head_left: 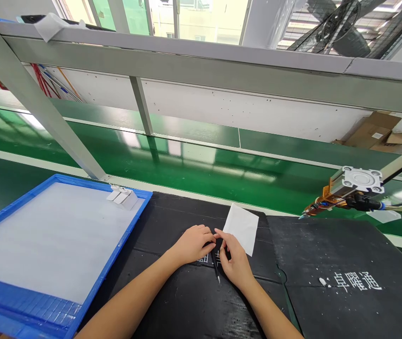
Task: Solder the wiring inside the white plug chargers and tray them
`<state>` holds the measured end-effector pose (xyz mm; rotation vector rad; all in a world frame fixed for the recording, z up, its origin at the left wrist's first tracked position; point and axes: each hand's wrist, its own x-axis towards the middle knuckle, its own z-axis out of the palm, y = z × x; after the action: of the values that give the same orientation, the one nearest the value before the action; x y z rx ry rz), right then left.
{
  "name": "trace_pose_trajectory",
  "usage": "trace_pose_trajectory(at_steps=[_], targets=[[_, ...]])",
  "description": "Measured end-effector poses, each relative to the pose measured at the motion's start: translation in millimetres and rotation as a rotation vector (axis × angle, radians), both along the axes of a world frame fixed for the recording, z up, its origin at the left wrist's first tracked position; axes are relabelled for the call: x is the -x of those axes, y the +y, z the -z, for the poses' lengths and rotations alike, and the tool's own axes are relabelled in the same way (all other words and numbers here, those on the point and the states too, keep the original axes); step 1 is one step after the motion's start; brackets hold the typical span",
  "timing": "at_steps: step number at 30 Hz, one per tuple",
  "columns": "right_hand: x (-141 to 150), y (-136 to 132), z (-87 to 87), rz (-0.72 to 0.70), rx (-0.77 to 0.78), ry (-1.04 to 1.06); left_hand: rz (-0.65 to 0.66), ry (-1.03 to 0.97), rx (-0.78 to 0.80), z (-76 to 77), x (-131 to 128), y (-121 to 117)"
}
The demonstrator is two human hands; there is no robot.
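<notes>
Facing each other beside white paper (242, 228), the left hand (194, 245) and right hand (236, 261) curl their fingers, any grip unclear

A dark pointed tool (217, 269) shows between them over the black mat (161, 235), blue tray (27, 301) at left

"卓曜通" (357, 281) on black mat (328, 245)

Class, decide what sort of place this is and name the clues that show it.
Probably a factory workshop or assembly line: there is a nozzle-tipped metal device, a long green surface that looks like a conveyor, and a blue-rimmed tray.
</notes>
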<state>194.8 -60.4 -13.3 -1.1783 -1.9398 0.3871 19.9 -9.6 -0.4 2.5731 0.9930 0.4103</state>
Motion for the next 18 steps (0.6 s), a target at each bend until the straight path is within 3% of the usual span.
trace_pose_trajectory(at_steps=[18], targets=[[-1.6, -1.2, -0.7, -0.009, 0.008, -0.021, 0.000, 0.003, 0.010, -1.7, 0.3, 0.0]])
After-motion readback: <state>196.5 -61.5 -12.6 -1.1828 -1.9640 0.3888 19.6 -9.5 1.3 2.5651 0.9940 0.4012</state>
